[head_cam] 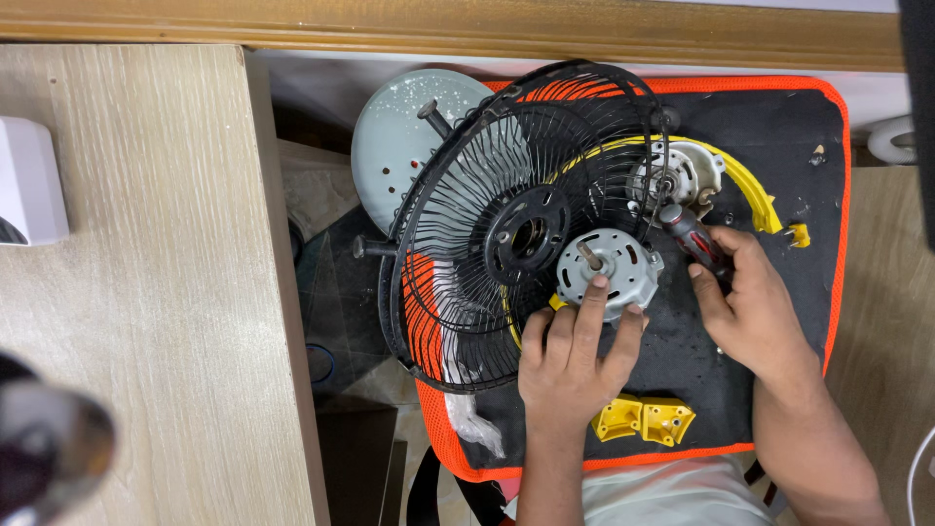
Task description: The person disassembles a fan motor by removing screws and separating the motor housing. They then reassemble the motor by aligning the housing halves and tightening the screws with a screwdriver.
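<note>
1. Nearest you, two yellow plastic brackets (644, 420) lie on the black mat with an orange rim (779, 127), just beside your left wrist.
2. Your left hand (570, 356) rests on that mat with its fingers spread, fingertips pressing the edge of the round grey motor housing (609, 271); it steadies the housing and is not closed around it.
3. Your right hand (750, 307) is closed around the dark handle of a screwdriver (693, 240), which points up and left toward the open motor part (679, 175) beyond it.
4. The motor housing sits between your hands, its short shaft pointing up, touching the black wire fan guard (506, 219).
5. A curved yellow frame (745, 180) runs around the open motor part.
6. Farther off, a pale round base (399, 146) shows behind the guard.
7. A wooden worktop (146, 292) lies to your left.
</note>
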